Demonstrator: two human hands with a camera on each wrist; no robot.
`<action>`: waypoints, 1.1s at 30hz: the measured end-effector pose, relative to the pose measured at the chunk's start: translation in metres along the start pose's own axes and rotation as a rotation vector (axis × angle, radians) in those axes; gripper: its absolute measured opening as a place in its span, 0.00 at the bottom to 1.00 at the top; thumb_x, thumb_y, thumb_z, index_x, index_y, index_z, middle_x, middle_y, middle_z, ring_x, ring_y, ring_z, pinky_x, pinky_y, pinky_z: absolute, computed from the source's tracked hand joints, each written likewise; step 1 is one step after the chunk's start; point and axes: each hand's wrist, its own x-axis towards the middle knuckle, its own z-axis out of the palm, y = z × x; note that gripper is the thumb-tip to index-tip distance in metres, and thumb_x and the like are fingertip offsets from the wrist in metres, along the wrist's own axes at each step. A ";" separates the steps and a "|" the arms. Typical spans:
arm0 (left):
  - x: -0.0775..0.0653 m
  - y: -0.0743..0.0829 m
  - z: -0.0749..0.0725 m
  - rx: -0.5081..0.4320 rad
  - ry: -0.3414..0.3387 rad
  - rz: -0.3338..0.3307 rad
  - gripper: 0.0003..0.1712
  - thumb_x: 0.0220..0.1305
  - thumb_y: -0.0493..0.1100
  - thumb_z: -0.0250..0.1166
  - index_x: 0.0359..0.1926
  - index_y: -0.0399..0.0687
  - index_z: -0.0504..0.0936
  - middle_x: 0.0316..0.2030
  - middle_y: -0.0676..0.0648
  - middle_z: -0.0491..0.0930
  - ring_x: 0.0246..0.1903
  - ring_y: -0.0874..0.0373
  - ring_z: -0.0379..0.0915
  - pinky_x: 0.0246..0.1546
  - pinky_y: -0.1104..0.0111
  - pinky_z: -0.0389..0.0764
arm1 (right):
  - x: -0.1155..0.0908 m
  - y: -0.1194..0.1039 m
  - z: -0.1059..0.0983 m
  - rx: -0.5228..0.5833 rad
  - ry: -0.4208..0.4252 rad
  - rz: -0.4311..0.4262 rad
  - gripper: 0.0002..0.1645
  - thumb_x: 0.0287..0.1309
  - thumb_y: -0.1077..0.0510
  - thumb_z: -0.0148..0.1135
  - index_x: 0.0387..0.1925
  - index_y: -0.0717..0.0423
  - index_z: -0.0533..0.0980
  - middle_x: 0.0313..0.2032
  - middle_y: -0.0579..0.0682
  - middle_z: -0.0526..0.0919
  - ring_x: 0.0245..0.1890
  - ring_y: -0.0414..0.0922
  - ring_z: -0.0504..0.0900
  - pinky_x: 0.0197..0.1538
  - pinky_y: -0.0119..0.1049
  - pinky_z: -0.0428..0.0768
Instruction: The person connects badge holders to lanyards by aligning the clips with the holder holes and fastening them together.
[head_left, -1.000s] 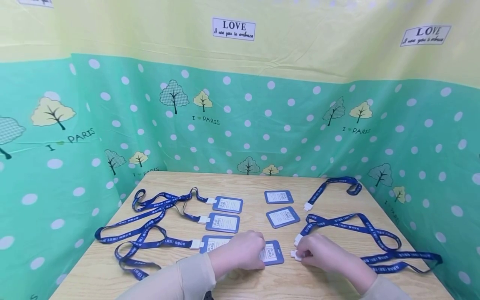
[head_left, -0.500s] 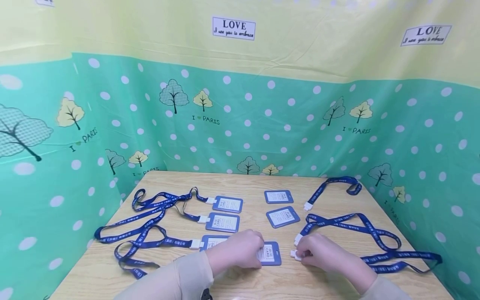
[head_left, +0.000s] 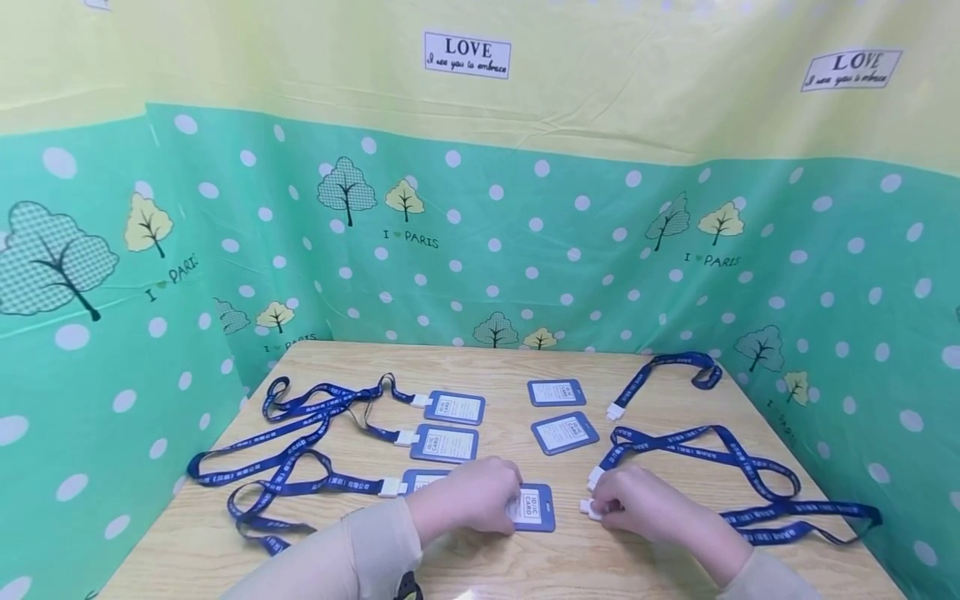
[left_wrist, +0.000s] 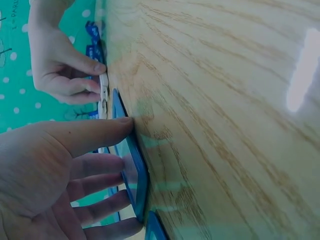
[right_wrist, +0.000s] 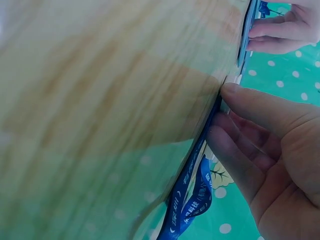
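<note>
Two pinches are noted: fingers of the left hand (head_left: 480, 498) hold a blue card holder (head_left: 534, 522) by its edges at the head view's lower centre, those of the right hand (head_left: 645, 507) a white clip (head_left: 590, 509) nearby, slot (head_left: 548, 507) and clip best kept aligned.

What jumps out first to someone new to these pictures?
Probably the green and yellow curtain with dots and trees, behind the wooden table. Next, nearer the camera, the left hand holds a blue card holder and the right hand pinches a white clip, a gap between clip and holder. On the table's left side, navy lanyards sprawl, clipped to three similar holders.
</note>
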 end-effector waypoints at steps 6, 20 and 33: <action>-0.002 0.000 -0.003 0.011 -0.002 0.015 0.13 0.46 0.54 0.80 0.31 0.57 0.90 0.51 0.57 0.82 0.50 0.60 0.78 0.52 0.68 0.81 | 0.000 -0.001 -0.001 0.024 -0.009 0.011 0.13 0.52 0.63 0.77 0.37 0.42 0.88 0.29 0.30 0.82 0.26 0.30 0.75 0.31 0.28 0.79; 0.001 -0.002 -0.004 0.001 -0.010 0.049 0.13 0.45 0.54 0.81 0.27 0.55 0.89 0.45 0.57 0.83 0.43 0.63 0.78 0.50 0.72 0.80 | -0.001 -0.005 -0.002 0.027 -0.015 0.031 0.14 0.51 0.64 0.76 0.38 0.43 0.89 0.30 0.31 0.82 0.26 0.30 0.75 0.31 0.28 0.80; 0.003 -0.003 -0.002 -0.004 -0.029 0.040 0.13 0.46 0.55 0.81 0.24 0.57 0.87 0.44 0.57 0.82 0.42 0.63 0.77 0.48 0.72 0.80 | 0.000 -0.005 0.000 -0.018 -0.010 0.037 0.13 0.51 0.63 0.77 0.36 0.43 0.88 0.28 0.30 0.80 0.26 0.30 0.74 0.31 0.27 0.79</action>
